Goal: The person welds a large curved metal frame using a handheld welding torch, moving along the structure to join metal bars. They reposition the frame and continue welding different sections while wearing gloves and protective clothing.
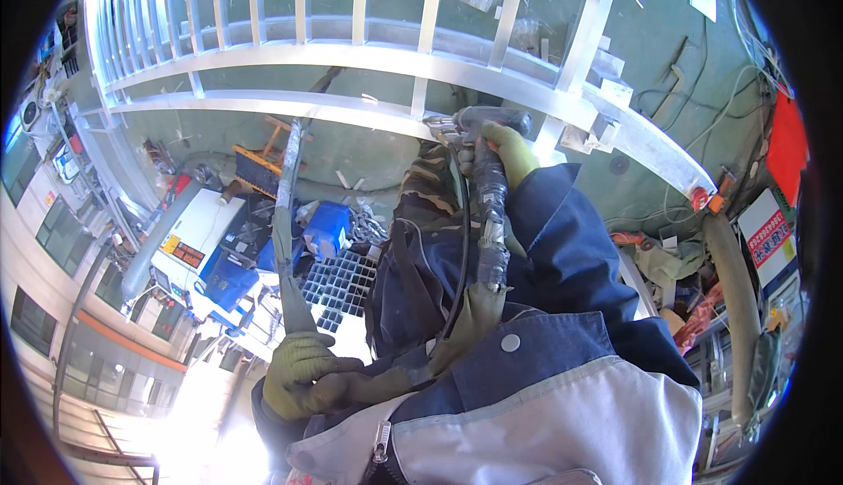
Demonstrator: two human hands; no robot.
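Observation:
My right hand (pixel 512 152), in a yellow-green glove, is closed around the handle of a welding torch (pixel 479 122). The torch's tip touches a rail of a large aluminium frame (pixel 351 55) with many upright bars. A grey wrapped hose (pixel 492 222) runs from the torch down along my blue sleeve to my chest. My left hand (pixel 300 373), gloved the same, grips this hose low at the left. From that hand another length of the hose (pixel 285 222) rises toward the frame. Camouflage trousers (pixel 428 188) show below the torch.
Under the frame is a green floor (pixel 650 55) with loose cables and metal offcuts. A blue box (pixel 329 226), a dark grid tray (pixel 338 279) and a white machine (pixel 202 222) lie at the left. A red cloth (pixel 786 144) and a thick grey hose (pixel 738 292) are at the right.

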